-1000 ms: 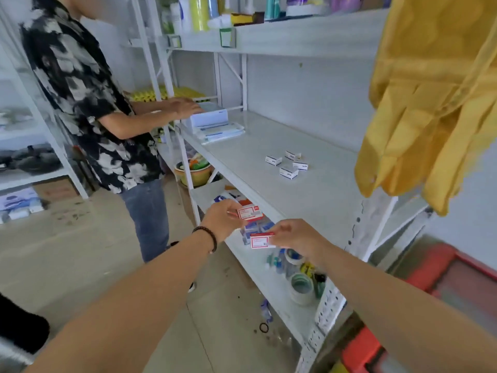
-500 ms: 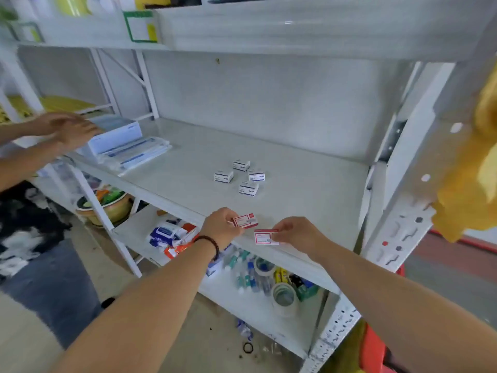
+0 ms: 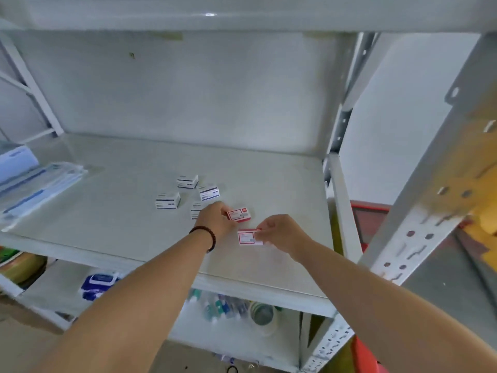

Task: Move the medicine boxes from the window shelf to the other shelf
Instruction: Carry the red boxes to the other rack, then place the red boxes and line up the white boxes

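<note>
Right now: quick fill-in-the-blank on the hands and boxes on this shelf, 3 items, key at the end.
1. Each hand holds one ____-and-white box; the left hand has its box.
2. The bead bracelet is on the ____ wrist.
3. The right hand's box lies ____ to the camera than the blue-and-white boxes.

Missing: red; left; nearer

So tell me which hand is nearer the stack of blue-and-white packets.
Left. The left hand is mid-shelf, right of the packets; the right hand is farther right.
</note>
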